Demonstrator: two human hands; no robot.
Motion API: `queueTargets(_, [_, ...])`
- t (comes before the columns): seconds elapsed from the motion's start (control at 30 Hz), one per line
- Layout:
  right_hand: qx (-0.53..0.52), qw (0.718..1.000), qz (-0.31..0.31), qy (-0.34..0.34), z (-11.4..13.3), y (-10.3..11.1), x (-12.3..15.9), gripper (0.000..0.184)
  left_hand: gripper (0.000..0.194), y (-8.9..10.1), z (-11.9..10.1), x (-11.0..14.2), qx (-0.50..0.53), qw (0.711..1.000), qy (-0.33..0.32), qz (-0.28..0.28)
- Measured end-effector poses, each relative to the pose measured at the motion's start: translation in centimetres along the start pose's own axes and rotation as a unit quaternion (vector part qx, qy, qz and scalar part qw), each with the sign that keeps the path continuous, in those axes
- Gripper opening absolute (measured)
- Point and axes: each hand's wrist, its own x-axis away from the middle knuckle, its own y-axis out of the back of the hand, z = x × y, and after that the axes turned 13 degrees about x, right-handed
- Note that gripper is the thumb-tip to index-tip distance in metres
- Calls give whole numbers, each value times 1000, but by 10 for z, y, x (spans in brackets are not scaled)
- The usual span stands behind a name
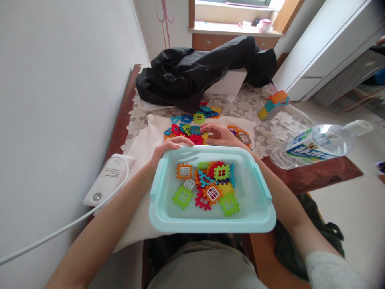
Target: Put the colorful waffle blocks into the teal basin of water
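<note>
A light blue plastic tub [212, 227] sits in front of my body, with several interlocking plastic building pieces lying loose inside, such as an orange window piece [212, 194] and a green square piece [183, 197]. Beyond its far rim, my left hand [173, 146] reaches in with fingers stretched toward a mixed pile of pieces. From the other side, my right hand [221, 135] meets the pile's right edge, thumb and fingers apart, beside a yellow piece [205, 138]. A red piece [196, 139] lies between the hands. The tub's far rim partly hides my left hand.
A large clear bottle [315, 146] stands at the right table edge. Farther back are a small block-built box [273, 104] and black cloth [204, 68] draped over a white box. A white device [108, 178] with a cable lies at left, near the wall.
</note>
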Motion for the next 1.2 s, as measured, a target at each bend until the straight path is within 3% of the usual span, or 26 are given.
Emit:
queueTargets(0.17, [34, 999, 23, -13, -8, -2, -3, 40, 32, -1, -1, 2, 8, 1000, 15, -12])
queueTargets(0.4, [187, 979, -69, 48, -22, 0, -4, 31, 32, -1, 0, 2, 5, 1000, 12, -9])
queueTargets(0.63, [314, 946, -1, 77, -43, 5, -9, 45, 34, 0, 0, 1, -1, 1000, 8, -16])
queueTargets(0.77, [349, 932, -10, 94, -46, 5, -7, 43, 36, -1, 0, 1, -9, 1000, 8, -28])
queueTargets(0.93, [389, 917, -19, 83, -53, 3, -7, 66, 36, -1, 1, 1, -6, 999, 7, -37])
queueTargets(1.1, [385, 920, -12, 76, -53, 4, -9, 50, 34, 1, 2, -1, -5, 1000, -8, -22])
queueTargets(1.2, [381, 921, -12, 81, -53, 3, -9, 51, 33, 1, 2, -1, -3, 1000, -2, -21])
